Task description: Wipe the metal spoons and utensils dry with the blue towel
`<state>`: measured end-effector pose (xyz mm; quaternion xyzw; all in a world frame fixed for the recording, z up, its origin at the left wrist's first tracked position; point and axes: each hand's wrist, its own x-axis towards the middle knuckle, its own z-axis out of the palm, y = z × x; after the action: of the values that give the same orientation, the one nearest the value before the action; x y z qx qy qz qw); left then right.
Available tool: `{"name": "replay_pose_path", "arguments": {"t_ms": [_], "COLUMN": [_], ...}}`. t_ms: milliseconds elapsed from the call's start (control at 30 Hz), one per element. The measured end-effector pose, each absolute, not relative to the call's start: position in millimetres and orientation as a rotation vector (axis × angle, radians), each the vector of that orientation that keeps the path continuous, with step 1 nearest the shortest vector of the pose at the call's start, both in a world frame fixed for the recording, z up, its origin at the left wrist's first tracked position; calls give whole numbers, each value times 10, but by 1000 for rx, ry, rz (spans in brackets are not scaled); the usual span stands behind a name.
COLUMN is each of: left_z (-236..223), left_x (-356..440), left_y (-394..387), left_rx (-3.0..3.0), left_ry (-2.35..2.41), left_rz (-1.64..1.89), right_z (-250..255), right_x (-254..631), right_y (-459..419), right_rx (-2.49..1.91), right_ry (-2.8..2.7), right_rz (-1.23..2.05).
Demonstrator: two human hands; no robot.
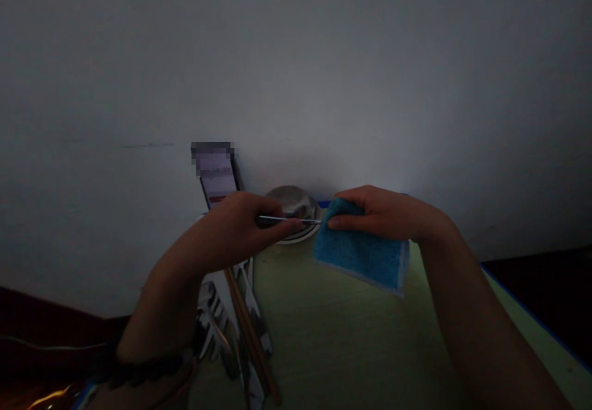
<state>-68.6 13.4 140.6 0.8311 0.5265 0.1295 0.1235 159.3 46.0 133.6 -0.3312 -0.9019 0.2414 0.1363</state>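
The counter (324,323) stands against a pale wall (324,77) in dim light; beyond the hands a shiny round dish (291,203) sits near its far edge; the left hand (240,225) pinches a thin metal utensil (272,218); the right hand (374,213) pinches a blue cloth (361,250) around its other end; cutlery (217,323) and chopsticks (252,336) lie nearer than the left hand; bare counter spreads below the cloth.

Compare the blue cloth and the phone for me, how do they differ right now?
The blue cloth is gripped in the right hand, while the phone stands propped against the wall. The blue cloth hangs soft and creased; the phone is rigid and straight-edged. The blue cloth has a pale border, whereas the phone shows a lit screen in a dark frame. Both are partly covered by a hand.
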Motion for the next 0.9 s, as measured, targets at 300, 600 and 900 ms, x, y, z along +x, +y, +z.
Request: {"name": "replay_pose_path", "arguments": {"t_ms": [300, 600, 900], "left_z": [1415, 1406, 1416], "left_x": [-674, -678, -668], "left_y": [131, 133, 127], "left_rx": [2421, 2436, 2441], "left_ry": [1503, 1496, 1530], "left_rz": [385, 378, 346], "right_z": [1350, 1344, 1340], "right_x": [1582, 1585, 1586], "right_y": [452, 460, 468], "right_rx": [-999, -991, -975], "right_ry": [-2631, -2646, -2638], "right_rz": [687, 704, 781]}}
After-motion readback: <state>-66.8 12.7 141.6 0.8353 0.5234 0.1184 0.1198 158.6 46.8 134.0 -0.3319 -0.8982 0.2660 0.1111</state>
